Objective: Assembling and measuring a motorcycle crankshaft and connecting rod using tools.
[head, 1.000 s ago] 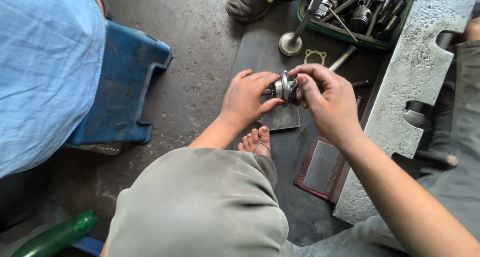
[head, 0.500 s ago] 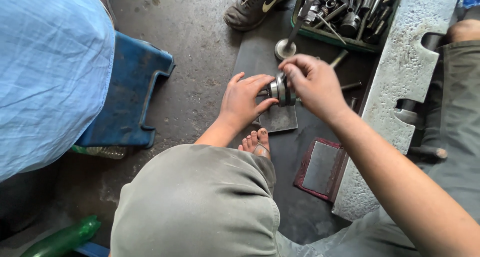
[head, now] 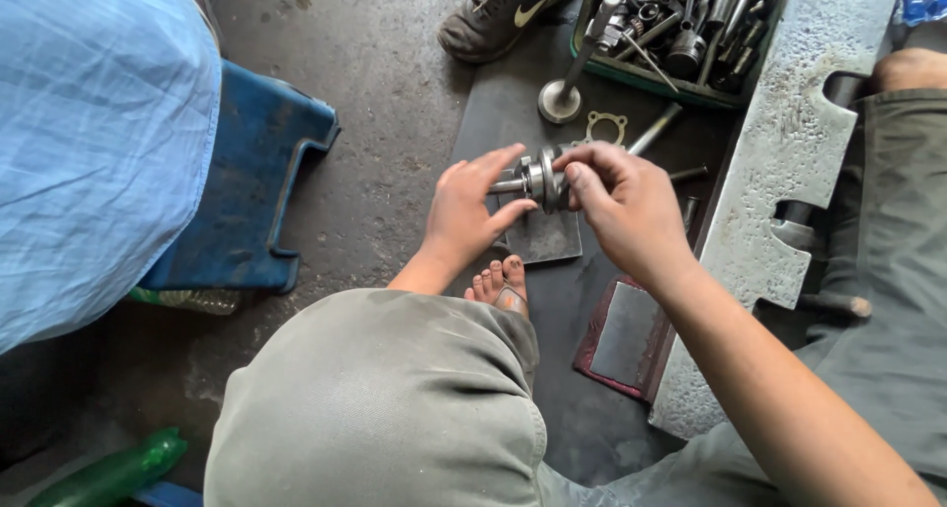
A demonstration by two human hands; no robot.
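A small metal shaft with round discs on it (head: 538, 178) is held between both hands above a dark floor mat (head: 503, 103). My left hand (head: 472, 214) grips its left end, thumb underneath and fingers over the top. My right hand (head: 621, 211) closes around the right end, fingertips on the discs. A small square metal plate (head: 547, 239) lies on the mat just below the part. My bare toes (head: 498, 288) show under it, past my grey-clad knee (head: 375, 408).
A green tray of metal tools and parts (head: 681, 34) stands at the top, with a valve (head: 567, 88) and a flat gasket (head: 605, 127) near it. A large grey cast block (head: 789, 191) lies right. Blue stool (head: 247, 181) left, someone's shoe (head: 498, 14), a green bottle (head: 109, 472).
Both hands kept hold of the metal part. The fingers of my right hand shifted around its discs, and the view moved slightly downward.
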